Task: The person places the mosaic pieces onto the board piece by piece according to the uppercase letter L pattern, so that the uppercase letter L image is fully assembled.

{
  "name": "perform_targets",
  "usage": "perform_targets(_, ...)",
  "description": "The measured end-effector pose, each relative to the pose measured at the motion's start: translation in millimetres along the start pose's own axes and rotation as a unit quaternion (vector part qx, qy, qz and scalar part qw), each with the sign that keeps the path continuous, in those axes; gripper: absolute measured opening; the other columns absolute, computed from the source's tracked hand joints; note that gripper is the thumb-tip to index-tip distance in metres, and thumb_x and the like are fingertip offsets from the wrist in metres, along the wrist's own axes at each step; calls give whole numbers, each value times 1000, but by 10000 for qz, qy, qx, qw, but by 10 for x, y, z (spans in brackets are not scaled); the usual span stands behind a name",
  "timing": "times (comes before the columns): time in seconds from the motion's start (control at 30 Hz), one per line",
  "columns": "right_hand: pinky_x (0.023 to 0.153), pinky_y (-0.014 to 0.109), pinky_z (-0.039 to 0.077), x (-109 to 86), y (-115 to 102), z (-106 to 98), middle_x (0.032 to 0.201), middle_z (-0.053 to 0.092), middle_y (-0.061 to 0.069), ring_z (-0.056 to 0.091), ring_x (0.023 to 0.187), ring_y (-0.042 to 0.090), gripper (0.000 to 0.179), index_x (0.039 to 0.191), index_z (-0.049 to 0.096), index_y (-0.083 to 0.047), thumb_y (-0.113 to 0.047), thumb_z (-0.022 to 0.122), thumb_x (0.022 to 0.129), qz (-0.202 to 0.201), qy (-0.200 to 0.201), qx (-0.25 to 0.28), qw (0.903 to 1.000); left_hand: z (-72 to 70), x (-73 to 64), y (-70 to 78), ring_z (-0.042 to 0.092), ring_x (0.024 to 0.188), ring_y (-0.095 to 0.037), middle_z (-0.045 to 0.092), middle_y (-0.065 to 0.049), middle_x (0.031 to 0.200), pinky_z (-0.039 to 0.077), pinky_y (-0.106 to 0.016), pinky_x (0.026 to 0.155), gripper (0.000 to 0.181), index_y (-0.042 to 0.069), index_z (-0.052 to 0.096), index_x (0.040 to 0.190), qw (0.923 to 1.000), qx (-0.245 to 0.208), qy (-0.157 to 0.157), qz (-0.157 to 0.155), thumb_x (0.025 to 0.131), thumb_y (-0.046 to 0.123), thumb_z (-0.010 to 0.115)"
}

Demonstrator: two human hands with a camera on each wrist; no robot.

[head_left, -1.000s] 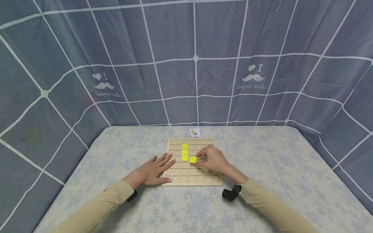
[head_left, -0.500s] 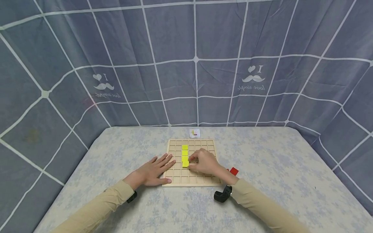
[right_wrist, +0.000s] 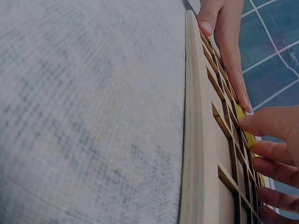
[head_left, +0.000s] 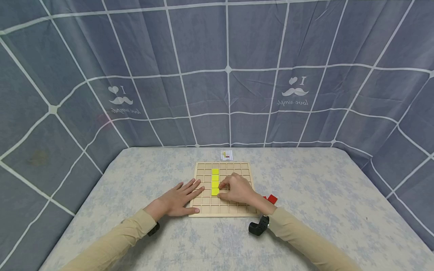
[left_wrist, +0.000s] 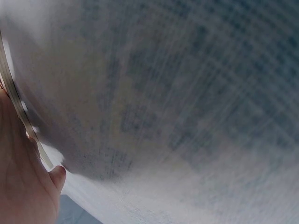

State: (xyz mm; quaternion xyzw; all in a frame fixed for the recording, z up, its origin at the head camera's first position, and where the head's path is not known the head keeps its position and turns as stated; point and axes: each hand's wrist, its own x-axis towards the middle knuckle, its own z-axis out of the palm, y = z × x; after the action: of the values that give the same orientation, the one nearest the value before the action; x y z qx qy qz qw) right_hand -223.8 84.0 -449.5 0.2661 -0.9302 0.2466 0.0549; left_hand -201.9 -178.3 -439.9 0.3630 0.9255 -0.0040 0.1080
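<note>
A wooden grid board (head_left: pixel 223 215) lies on the table, with several yellow square tiles (head_left: pixel 215 178) in one column of its cells. My right hand (head_left: pixel 235 189) is over the board, thumb and index finger pinching the nearest yellow tile (head_left: pixel 215 192), which sits level in its cell. In the right wrist view, those fingertips meet the edge of the yellow tile (right_wrist: pixel 250 138). Spread flat, my left hand (head_left: pixel 178 198) rests on the board's left edge. The left wrist view catches only part of the left hand (left_wrist: pixel 23 177) beside the board's rim.
Red tiles (head_left: pixel 272 199) lie on the cloth-covered table (head_left: pixel 135 180) right of the board, partly behind the right forearm. A small printed pattern card (head_left: pixel 226 155) lies beyond the board. A blue-grey checked curtain (head_left: pixel 203 90) surrounds the table's back and sides.
My right hand has moved left with the yellow tile and set it into the cell below the others. The red tiles have come into sight. My left hand has stayed still.
</note>
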Motion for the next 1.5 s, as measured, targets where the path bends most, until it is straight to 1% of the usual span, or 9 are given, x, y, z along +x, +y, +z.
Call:
perform_targets(0.33,64,23,44,-9,2,-5,92,73,-10,54,82,7,19,86,79,-23,-36,81,72,99,-61,68,9999,-9,4,17,12,150,-29,11,-8,163,20,-55,118,76,19,19,156,10000,6,-18,-41,95,61,40)
perform_targets(0.43,68,25,46,-16,17,-14,93,73,-9,56,84,7,20,87,79,-21,-34,81,73,40,-32,162,9999,-11,5,21,12,150,-28,11,-8,163,20,-55,118,76,19,19,156,10000,22,-28,-43,96,61,39)
perform_targets(0.57,74,29,49,-32,46,-66,92,74,-6,59,88,10,21,89,78,-17,-31,82,74,19,11,342,9994,-4,16,15,12,150,-29,12,-9,163,20,-55,118,77,18,19,156,10000,-21,-15,-6,95,61,40)
perform_targets(0.7,74,29,50,-51,98,-165,91,73,-6,60,89,13,20,90,78,-17,-30,81,75,113,60,439,9990,34,27,-6,10,151,-27,9,-7,163,19,-54,118,78,20,17,156,10000,-4,5,-11,95,64,39)
perform_targets(0.83,73,29,51,-95,197,-272,91,72,-4,61,89,14,21,92,78,-17,-30,79,77,162,114,405,9990,37,16,-6,9,151,-26,8,-6,164,18,-54,118,79,22,16,156,10000,-31,18,-10,94,66,37)
perform_targets(1.0,72,30,51,-198,332,-420,91,71,-4,60,88,15,24,96,77,-16,-30,79,78,176,161,301,9993,5,-5,11,13,150,-31,13,-11,162,19,-57,117,78,18,20,155,9998,-139,79,107,95,63,38)
perform_targets(1.13,72,32,51,-295,454,-535,91,71,-1,61,88,18,25,98,77,-14,-30,78,79,87,232,135,9996,-6,-10,20,13,149,-32,13,-12,162,19,-57,117,76,15,20,155,9999,-76,39,89,96,60,40)
perform_targets(1.37,71,33,49,-482,669,-702,94,69,1,60,91,22,26,101,76,-16,-31,78,80,365,117,-4,9993,-31,-32,40,12,150,-30,11,-11,163,19,-56,117,76,17,20,155,10000,-29,-67,6,96,59,41)
perform_targets(1.5,71,31,49,-602,791,-763,91,70,-3,60,89,19,24,98,76,-16,-31,78,78,370,143,-188,9990,-20,-34,30,13,150,-30,12,-10,163,20,-56,117,76,17,20,155,10000,-64,-25,1,96,59,41)
